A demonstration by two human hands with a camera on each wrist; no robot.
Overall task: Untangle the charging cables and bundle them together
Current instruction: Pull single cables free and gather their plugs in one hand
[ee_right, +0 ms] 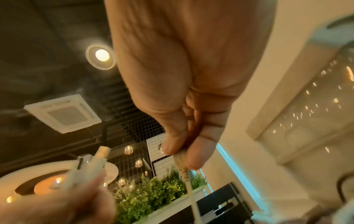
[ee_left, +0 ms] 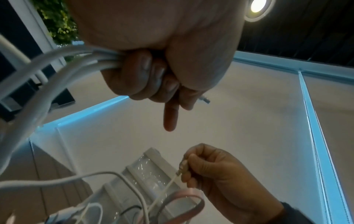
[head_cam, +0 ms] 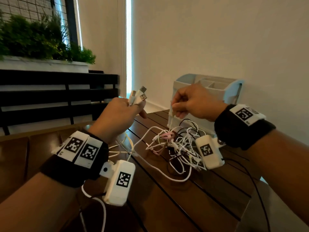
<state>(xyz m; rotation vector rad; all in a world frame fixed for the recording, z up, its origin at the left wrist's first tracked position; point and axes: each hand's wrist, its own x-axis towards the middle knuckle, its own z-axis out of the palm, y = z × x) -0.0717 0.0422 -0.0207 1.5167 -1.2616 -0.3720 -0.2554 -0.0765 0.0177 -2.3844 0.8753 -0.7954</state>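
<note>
Left hand (head_cam: pixel 119 113) raised, fist closed round a bunch of white cables (ee_left: pixel 57 63); plugs (head_cam: pixel 139 96) poking up out of the top of the fist, metal USB tips showing; index finger (ee_left: pixel 170 118) sticking out straight, the other fingers curled tight on the cords; cords trailing down past the wrist to the table (head_cam: pixel 192 190). Right hand (head_cam: pixel 195 104) up at the same height, just across from the left, thumb and forefinger pinched on one cable end (ee_right: pixel 181 157); remaining fingers folded in; that pale cord (head_cam: pixel 172 118) dropping straight below the pinch into the tangle (head_cam: pixel 177 141). Tangle lying on the table below the right hand, just left of the right wrist; white loops mostly, a few black strands, a pink piece (head_cam: pixel 167 135) in the middle; one long white loop (head_cam: pixel 167 174) sweeping out toward the left wrist. Organizer (head_cam: pixel 222 87) behind the right hand, against the wall, pale blue sides, open compartments on top; tangle right up against its base. Planter (head_cam: pixel 41 64) with greenery beyond the left hand, above dark slats. Ceiling lamp (ee_left: pixel 257 6) glowing above the left fist in the wrist view.
</note>
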